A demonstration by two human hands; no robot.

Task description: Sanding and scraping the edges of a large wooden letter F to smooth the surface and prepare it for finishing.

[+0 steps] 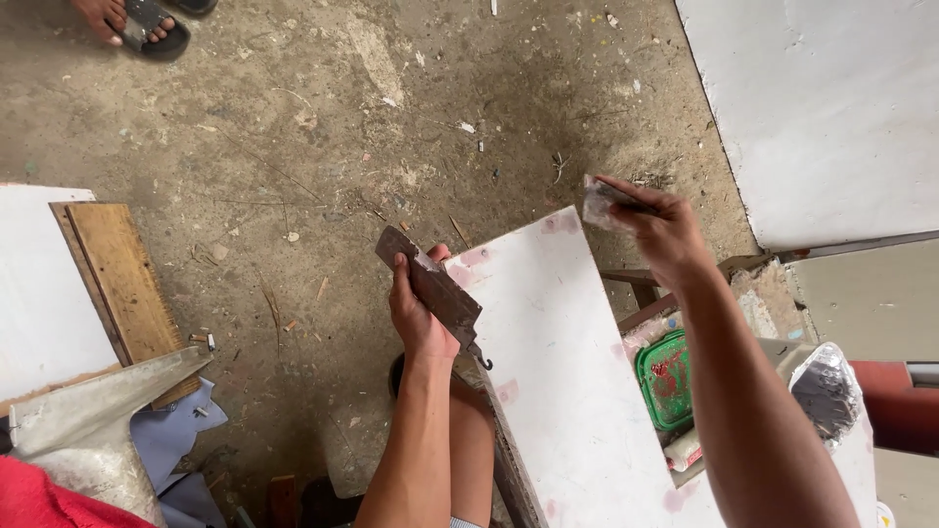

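Observation:
My left hand (416,311) grips a dark, rust-brown flat block (430,288) with a small hook at its lower end, held against the left edge of a white painted board (562,391). My right hand (660,225) is raised over the board's far right corner and pinches a small grey scraper-like piece (599,202) smeared with pale filler. The board runs from the near edge of view up to the middle and carries faint pink patches.
A green lid (665,379) with red smears and a foil-wrapped bundle (827,391) lie right of the board. A large white panel (831,108) stands top right. Wood boards (117,284) lie at left on the dirty concrete floor. Another person's sandalled foot (137,22) shows top left.

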